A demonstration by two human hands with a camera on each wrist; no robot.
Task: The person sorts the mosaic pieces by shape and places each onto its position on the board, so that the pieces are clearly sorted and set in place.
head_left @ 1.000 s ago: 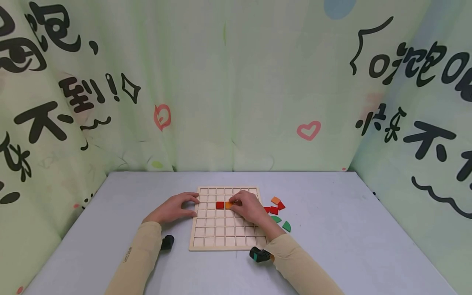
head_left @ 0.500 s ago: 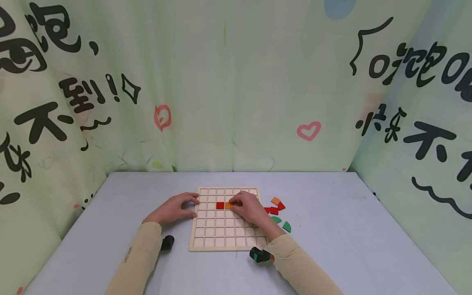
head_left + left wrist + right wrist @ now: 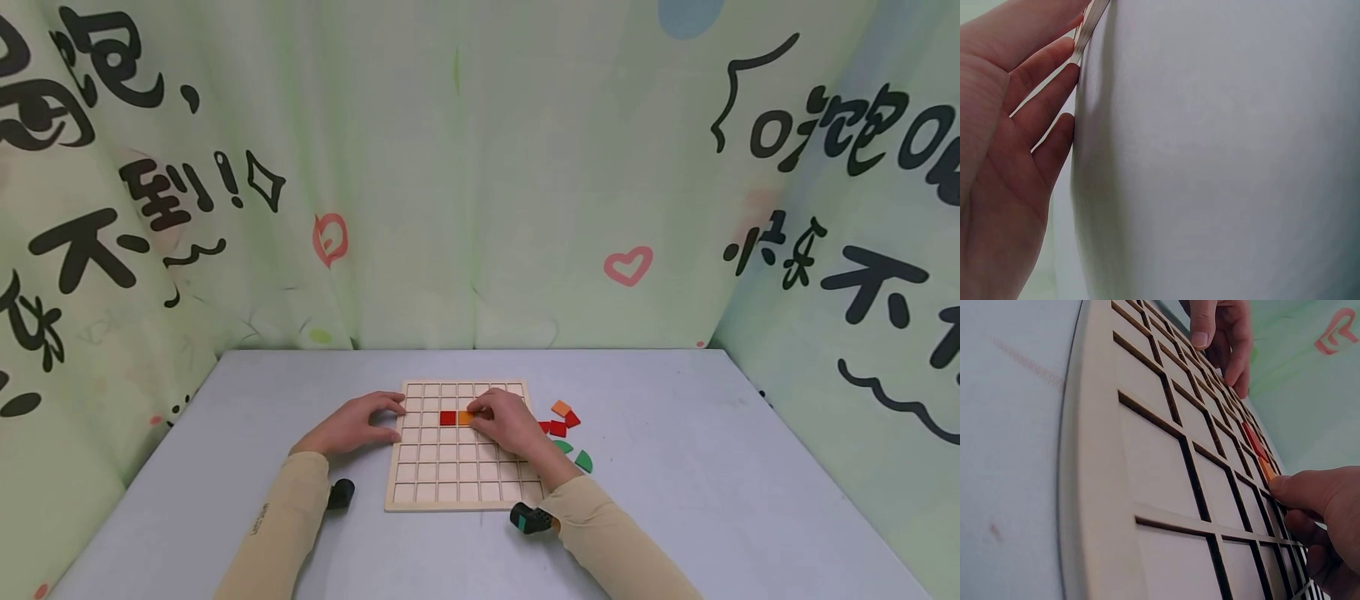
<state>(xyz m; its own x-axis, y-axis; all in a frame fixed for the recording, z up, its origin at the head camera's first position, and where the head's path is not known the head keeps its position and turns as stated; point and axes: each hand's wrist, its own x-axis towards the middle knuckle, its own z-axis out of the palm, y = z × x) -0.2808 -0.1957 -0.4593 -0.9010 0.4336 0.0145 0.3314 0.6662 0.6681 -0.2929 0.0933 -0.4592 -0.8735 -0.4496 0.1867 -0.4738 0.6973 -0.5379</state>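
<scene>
A light wooden grid board [image 3: 426, 505] lies flat on the table. In its upper half, a red square tile [image 3: 447, 418] and an orange square tile [image 3: 464, 418] occupy neighbouring cells. My right hand [image 3: 507, 423] pinches at the right side of the orange tile, its thumb tip at the tile's edge in the right wrist view; the hand hides some cells. Along the board's left edge, my left hand [image 3: 358, 423] steadies the frame with extended fingers and thumb apart. The left wrist view shows its fingers [image 3: 1047, 100] fairly straight against the rim.
Right of the board lie loose pieces: an orange tile [image 3: 561, 407], several red ones such as a red tile [image 3: 557, 428], and green quarter-round pieces [image 3: 584, 461]. My right forearm partly covers this group. A printed curtain [image 3: 480, 183] hangs behind the white table [image 3: 712, 467].
Almost nothing differs. My right hand has shifted very slightly to the right beside the orange tile; my left hand and the board keep their places.
</scene>
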